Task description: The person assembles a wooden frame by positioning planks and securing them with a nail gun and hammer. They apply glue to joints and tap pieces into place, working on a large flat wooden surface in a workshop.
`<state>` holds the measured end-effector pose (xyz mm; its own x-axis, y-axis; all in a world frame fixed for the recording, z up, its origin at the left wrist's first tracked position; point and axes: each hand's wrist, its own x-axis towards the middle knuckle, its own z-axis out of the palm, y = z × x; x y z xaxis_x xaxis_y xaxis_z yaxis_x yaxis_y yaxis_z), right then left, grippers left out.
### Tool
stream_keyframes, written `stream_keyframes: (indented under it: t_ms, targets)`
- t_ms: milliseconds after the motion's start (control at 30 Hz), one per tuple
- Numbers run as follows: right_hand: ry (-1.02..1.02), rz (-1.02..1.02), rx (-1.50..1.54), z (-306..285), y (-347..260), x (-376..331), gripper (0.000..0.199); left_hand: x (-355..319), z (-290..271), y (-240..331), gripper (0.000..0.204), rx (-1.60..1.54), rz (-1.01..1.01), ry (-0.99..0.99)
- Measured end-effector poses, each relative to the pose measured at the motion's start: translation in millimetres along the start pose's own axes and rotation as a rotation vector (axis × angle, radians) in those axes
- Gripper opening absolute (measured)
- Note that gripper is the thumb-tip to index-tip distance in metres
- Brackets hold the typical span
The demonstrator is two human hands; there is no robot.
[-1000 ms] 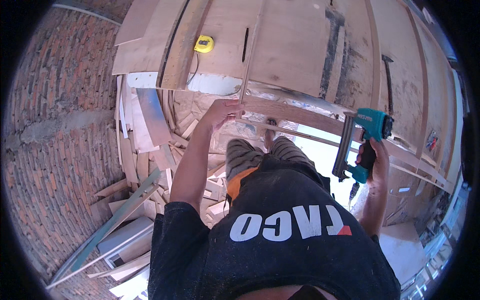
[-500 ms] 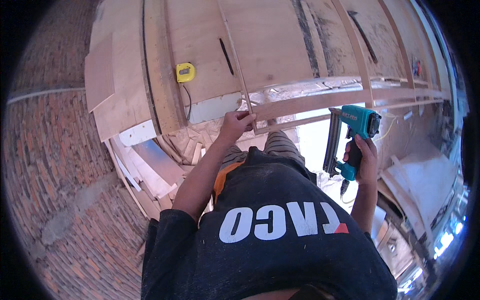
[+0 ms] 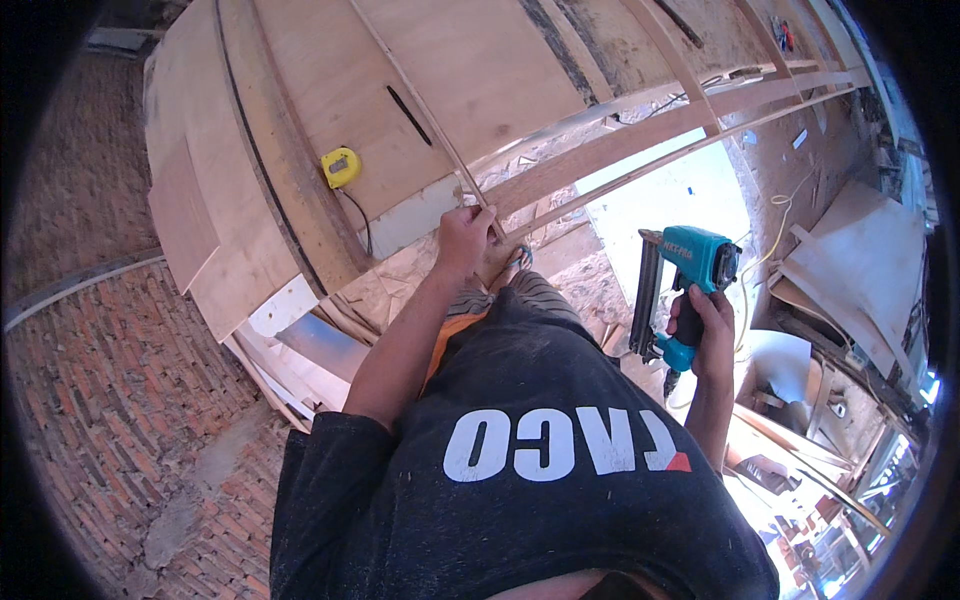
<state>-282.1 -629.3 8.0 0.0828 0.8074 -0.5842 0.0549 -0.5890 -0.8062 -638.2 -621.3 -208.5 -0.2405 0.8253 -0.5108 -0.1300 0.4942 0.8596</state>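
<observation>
My left hand (image 3: 465,242) is closed on the near corner of a thin wooden frame (image 3: 600,163), fingertips and thumb pinching the strip where two pieces meet. The frame of narrow strips lies over the plywood worktop (image 3: 330,75) and juts past its near edge. In my right hand (image 3: 712,330) is a teal and black nail gun (image 3: 702,255), gripped by its handle. Its long dark magazine points down on the left side, and its nose is apart from the frame. Whether a finger rests on the trigger cannot be made out.
On the worktop lie a yellow tape measure (image 3: 341,167) and a slim black stick like a pen (image 3: 408,113). Wood offcuts (image 3: 300,345) are piled at the worktop's near left side. A brick wall (image 3: 130,400) stands left. A yellow hose (image 3: 775,225) and sheets (image 3: 855,265) are at right.
My view has turned, so the worktop and frame appear slanted and farther up. The nail gun now sits lower, farther from the frame. My left hand keeps its hold on the corner.
</observation>
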Motion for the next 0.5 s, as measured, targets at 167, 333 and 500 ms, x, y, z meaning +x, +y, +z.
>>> stream_keyframes:
  t_ms: [167, 333, 500]
  targets:
    - [-0.006, -0.002, -0.002, -11.5, 7.2, 2.8, 0.031, -0.8, -1.5, 2.5, 0.033, -0.102, -0.124, -0.016]
    - [0.012, -0.001, 0.037, -12.2, 18.0, -5.0, 0.031, -1.8, -2.2, 14.1, 0.033, -0.044, -0.179, -0.026]
    - [-0.097, -0.029, -0.078, 11.3, 48.6, -23.8, 0.041, -0.9, -18.0, 21.2, 0.039, 0.016, -0.216, -0.137]
